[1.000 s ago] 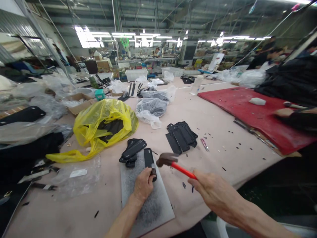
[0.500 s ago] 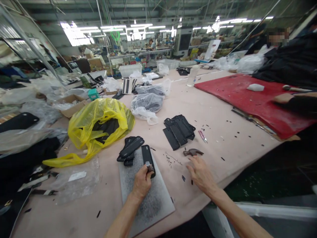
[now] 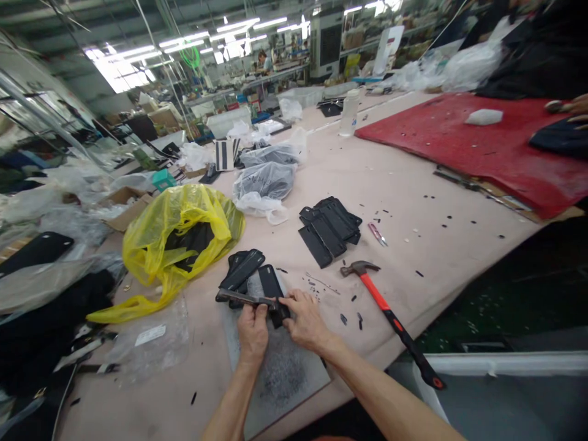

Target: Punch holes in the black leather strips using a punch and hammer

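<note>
My left hand (image 3: 252,334) is closed around a dark metal punch (image 3: 245,298), which lies sideways above the board and points left. The fingertips of my right hand (image 3: 303,315) pinch at the punch's right end; exactly what they touch there is hard to see. Beneath the hands is a black strip (image 3: 269,280) with a small slot near its far end, resting on a grey board (image 3: 289,367). More black strips (image 3: 243,269) are piled at the board's far left corner. A claw hammer (image 3: 381,300) with a red and black handle lies on the table to the right.
Beyond the hammer are stacked black pieces (image 3: 328,229) and pink-handled snips (image 3: 377,234). A yellow plastic bag (image 3: 184,202) stands at left, with clear-bagged goods (image 3: 264,184) behind. Small black scraps dot the table (image 3: 413,190). A co-worker's hand (image 3: 579,109) is over a red sheet (image 3: 436,128).
My left hand has tipped the punch from upright on the strip to lying sideways. My right hand has left the hammer's side and come left to the punch. The view has shifted slightly.
</note>
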A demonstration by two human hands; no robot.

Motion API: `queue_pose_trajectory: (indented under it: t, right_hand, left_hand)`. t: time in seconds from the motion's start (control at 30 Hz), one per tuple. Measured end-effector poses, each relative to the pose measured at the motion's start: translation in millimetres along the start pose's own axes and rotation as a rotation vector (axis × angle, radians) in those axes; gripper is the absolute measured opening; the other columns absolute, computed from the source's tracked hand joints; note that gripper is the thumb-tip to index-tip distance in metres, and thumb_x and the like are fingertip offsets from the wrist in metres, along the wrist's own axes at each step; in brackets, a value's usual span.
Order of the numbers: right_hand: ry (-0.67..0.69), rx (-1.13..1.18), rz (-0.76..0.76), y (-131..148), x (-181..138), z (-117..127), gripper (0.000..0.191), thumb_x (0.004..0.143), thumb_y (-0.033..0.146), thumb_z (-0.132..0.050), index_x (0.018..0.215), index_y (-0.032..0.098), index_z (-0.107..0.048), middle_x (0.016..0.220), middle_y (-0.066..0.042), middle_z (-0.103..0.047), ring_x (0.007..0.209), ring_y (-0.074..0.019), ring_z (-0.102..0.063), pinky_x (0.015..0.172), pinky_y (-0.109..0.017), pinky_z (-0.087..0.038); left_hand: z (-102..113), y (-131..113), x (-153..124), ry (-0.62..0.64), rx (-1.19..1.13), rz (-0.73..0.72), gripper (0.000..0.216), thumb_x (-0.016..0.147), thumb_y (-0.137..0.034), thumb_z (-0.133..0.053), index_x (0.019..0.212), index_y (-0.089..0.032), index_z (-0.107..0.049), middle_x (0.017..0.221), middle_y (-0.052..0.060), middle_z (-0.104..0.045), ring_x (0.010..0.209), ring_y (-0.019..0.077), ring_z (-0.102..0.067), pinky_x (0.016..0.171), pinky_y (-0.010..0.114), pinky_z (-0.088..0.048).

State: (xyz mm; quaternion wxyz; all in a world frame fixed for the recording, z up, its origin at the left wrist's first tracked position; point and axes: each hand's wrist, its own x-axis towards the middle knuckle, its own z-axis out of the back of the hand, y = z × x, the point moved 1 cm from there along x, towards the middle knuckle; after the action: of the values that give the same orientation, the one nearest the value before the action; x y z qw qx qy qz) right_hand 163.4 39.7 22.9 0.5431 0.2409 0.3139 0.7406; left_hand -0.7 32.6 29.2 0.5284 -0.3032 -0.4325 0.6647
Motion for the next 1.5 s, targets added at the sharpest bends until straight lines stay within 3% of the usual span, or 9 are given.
queue_pose_trajectory:
  t: [0.27, 0.47, 0.6, 0.7, 0.87, 1.03, 1.2, 1.33, 1.5]
  right_hand:
    - [-0.008, 0.024, 0.021, -0.8, -2.8, 5.0, 0.053, 0.071, 0.013, -0.058, 0.124, 0.023, -0.056, 0.123, -0.008, -0.054, 0.113, -0.0246, -0.049, 0.099, -0.039, -0.034]
    - [0.004, -0.135, -0.171, 19.6, 13.5, -0.3, 0.051, 0.076, 0.039, -0.066, 0.120, 0.018, -0.051, 0.113, -0.013, -0.057, 0.102, -0.0300, -0.057, 0.086, -0.039, -0.043]
    - [0.103, -0.204, -0.277, 14.9, 30.2, 3.8, 0.031, 0.083, 0.029, -0.058, 0.111, 0.017, -0.056, 0.103, -0.014, -0.066, 0.094, -0.0271, -0.064, 0.077, -0.034, -0.043]
    - [0.144, -0.225, -0.287, -2.3, 37.0, 16.5, 0.016, 0.084, 0.020, -0.052, 0.096, 0.018, -0.062, 0.088, -0.010, -0.070, 0.088, -0.0228, -0.066, 0.072, -0.029, -0.041]
    - [0.117, -0.367, -0.338, -21.8, 35.4, 35.5, 0.025, 0.087, 0.014, -0.041, 0.093, 0.016, -0.065, 0.090, -0.014, -0.070, 0.087, -0.0246, -0.066, 0.071, -0.031, -0.041]
    - [0.113, -0.425, -0.030, -16.2, 37.2, 32.2, 0.046, 0.086, 0.042, -0.057, 0.126, 0.019, -0.057, 0.128, -0.014, -0.058, 0.111, -0.0274, -0.057, 0.089, -0.034, -0.041]
    - [0.233, -0.536, -0.015, -3.3, 52.2, 28.0, 0.036, 0.080, 0.044, -0.062, 0.105, 0.017, -0.066, 0.105, -0.012, -0.068, 0.103, -0.0296, -0.060, 0.086, -0.037, -0.040]
    - [0.155, -0.666, -0.076, -5.9, 74.0, 53.0, 0.032, 0.088, 0.042, -0.050, 0.099, 0.017, -0.067, 0.097, -0.014, -0.070, 0.098, -0.0294, -0.063, 0.082, -0.038, -0.039]
    - [-0.151, -0.861, -0.294, -20.5, 114.2, 118.6, 0.051, 0.085, 0.055, -0.053, 0.113, 0.013, -0.064, 0.110, -0.020, -0.065, 0.105, -0.0379, -0.059, 0.085, -0.048, -0.040]
  left_hand:
    - [7.0, 14.1, -6.0, 0.014, 0.117, -0.099, 0.030, 0.087, -0.037, -0.051, 0.099, -0.017, -0.071, 0.099, 0.010, -0.076, 0.094, 0.0260, -0.071, 0.087, 0.040, -0.056]
    - [6.3, 21.7, -14.4, -0.094, 0.154, -0.153, 0.030, 0.089, -0.036, -0.050, 0.098, -0.017, -0.072, 0.097, 0.010, -0.077, 0.092, 0.0258, -0.072, 0.084, 0.039, -0.057]
    - [10.2, 28.0, -19.2, -0.252, 0.168, -0.133, 0.032, 0.089, -0.039, -0.051, 0.095, -0.016, -0.072, 0.093, 0.011, -0.077, 0.088, 0.0274, -0.073, 0.079, 0.039, -0.059]
    - [12.8, 31.7, -25.4, -0.246, 0.115, -0.159, 0.030, 0.089, -0.037, -0.051, 0.094, -0.016, -0.072, 0.090, 0.010, -0.077, 0.085, 0.0260, -0.073, 0.077, 0.037, -0.060]
    - [19.3, 37.2, -36.2, -0.229, 0.056, -0.154, 0.027, 0.089, -0.034, -0.052, 0.095, -0.017, -0.072, 0.091, 0.009, -0.077, 0.085, 0.0250, -0.074, 0.076, 0.036, -0.061]
    - [20.3, 42.8, -39.3, -0.258, 0.032, -0.153, 0.026, 0.090, -0.032, -0.051, 0.095, -0.018, -0.072, 0.089, 0.008, -0.077, 0.082, 0.0241, -0.074, 0.074, 0.035, -0.062]
    - [18.2, 42.8, -41.6, -0.219, 0.032, -0.188, 0.025, 0.091, -0.028, -0.048, 0.097, -0.018, -0.070, 0.090, 0.008, -0.076, 0.083, 0.0225, -0.073, 0.074, 0.033, -0.061]
    - [16.2, 44.1, -45.4, -0.197, 0.065, -0.224, 0.024, 0.089, -0.023, -0.048, 0.098, -0.017, -0.070, 0.090, 0.010, -0.076, 0.085, 0.0234, -0.073, 0.076, 0.034, -0.061]
    - [12.2, 48.4, -47.4, -0.176, 0.097, -0.271, 0.024, 0.087, -0.016, -0.047, 0.097, -0.018, -0.069, 0.090, 0.010, -0.075, 0.083, 0.0237, -0.073, 0.074, 0.035, -0.060]
